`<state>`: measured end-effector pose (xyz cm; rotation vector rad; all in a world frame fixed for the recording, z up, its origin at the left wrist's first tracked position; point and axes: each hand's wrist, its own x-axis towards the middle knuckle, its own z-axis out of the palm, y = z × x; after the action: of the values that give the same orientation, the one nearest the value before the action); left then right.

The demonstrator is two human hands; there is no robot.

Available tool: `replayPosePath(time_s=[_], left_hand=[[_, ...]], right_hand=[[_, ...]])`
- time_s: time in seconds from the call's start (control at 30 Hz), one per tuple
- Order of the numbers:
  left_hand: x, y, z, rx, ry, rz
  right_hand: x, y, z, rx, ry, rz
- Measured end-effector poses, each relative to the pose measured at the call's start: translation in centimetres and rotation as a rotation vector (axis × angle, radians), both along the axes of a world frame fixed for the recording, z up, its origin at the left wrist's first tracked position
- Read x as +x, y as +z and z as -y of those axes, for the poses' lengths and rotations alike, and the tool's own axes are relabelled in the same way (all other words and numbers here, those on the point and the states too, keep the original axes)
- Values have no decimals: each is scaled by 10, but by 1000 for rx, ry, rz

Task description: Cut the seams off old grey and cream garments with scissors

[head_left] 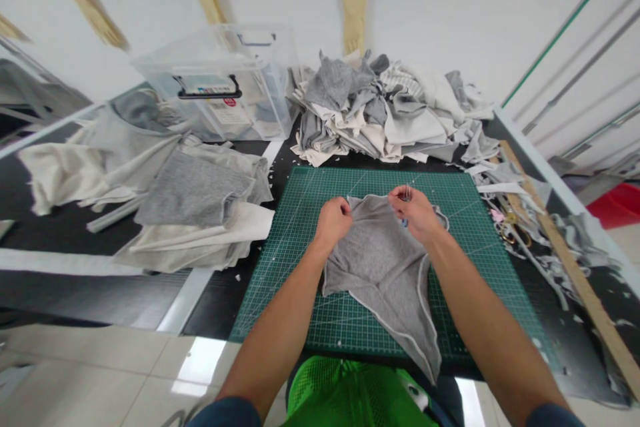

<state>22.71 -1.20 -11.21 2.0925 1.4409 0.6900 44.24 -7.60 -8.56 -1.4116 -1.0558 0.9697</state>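
A grey fabric piece (380, 253) with pale edging lies over the green cutting mat (310, 183), and its pointed lower end hangs past the mat's front edge. My left hand (335, 219) is closed, pinching the cloth's far edge at its left corner. Farther right along that same edge, my right hand (414, 210) is closed on the cloth too. A small metal tool (407, 193) with a blue part is also tucked in my right hand; its exact kind is mostly hidden by the fingers. Between the two hands the far edge is stretched fairly straight.
Behind the mat is a big heap of grey and cream cloth (360, 107). Left stand a clear plastic bin (270, 80) and layered fabric pieces (195, 187). To the right lie scissors (511, 233), scraps and a long wooden ruler (575, 273). Gloves (355, 10) hang on the wall.
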Motion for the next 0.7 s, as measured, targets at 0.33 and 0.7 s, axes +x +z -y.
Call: replayPosePath(time_s=[0.33, 0.7], left_hand=[[12, -9, 1, -1, 4, 189], [14, -10, -3, -155, 87, 604]], right_hand=[[-15, 34, 43, 28, 230, -597], [-13, -21, 39, 44, 11, -163]])
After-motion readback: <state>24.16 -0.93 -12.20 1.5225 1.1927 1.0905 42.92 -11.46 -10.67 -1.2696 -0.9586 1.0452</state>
